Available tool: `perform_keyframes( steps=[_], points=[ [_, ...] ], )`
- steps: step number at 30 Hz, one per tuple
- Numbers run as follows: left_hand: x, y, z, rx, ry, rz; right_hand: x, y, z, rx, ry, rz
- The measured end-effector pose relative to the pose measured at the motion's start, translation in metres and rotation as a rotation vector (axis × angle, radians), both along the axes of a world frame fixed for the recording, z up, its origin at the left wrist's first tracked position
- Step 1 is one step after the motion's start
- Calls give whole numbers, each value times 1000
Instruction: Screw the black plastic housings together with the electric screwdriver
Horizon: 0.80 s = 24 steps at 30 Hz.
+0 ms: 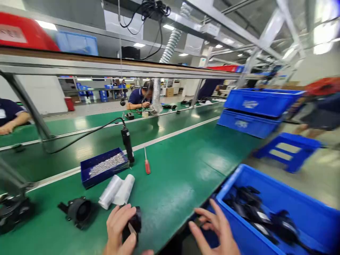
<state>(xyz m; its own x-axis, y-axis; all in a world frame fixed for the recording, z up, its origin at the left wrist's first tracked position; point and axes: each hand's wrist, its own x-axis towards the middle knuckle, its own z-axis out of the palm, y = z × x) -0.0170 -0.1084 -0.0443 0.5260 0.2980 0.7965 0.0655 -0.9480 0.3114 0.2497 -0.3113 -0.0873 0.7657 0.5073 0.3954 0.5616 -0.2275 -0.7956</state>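
Observation:
My left hand is closed around a black plastic part at the front of the green bench, its exact kind partly hidden by the fingers. My right hand hangs in the air by the bench edge with its fingers apart and nothing in them. Just right of it stands a blue bin with several black parts inside. Beyond the left hand lie two white rolls. A round black housing sits on the bench to the left.
A blue tray of small metal screws stands beside a black electric screwdriver on a cable. A red-handled screwdriver lies on the green bench. Stacked blue bins and a blue stool are at right. People work across the line.

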Motion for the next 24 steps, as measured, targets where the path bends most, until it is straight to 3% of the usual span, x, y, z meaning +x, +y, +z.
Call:
perform_keyframes(
  steps=[2, 4, 7, 9, 11, 14, 16, 18, 24],
  points=[
    [-4, -4, -10, -95, -43, 57, -40, 40, 4, 31, 2, 305],
    [-4, -5, -20, -288, -22, 100, -72, 74, 14, 69, -101, 559],
    [-1, -3, -27, -491, -21, 9, -96, 108, 25, 83, -345, 797],
    [0, 1, -28, -504, -65, -83, -95, 119, 25, 94, -386, 792],
    [2, 5, -27, -523, -67, -114, -86, 120, 20, 106, -418, 704],
    [7, 7, -31, -661, 40, -115, -69, 111, 19, 95, -682, 557],
    [11, 7, -36, -756, 102, -127, -63, 102, 25, 83, -886, 567],
    [13, 6, -40, -816, 126, -163, -63, 93, 32, 71, -949, 624],
    [8, -1, -33, -934, 142, -278, -73, 76, 26, -95, -466, 759]
  ],
)
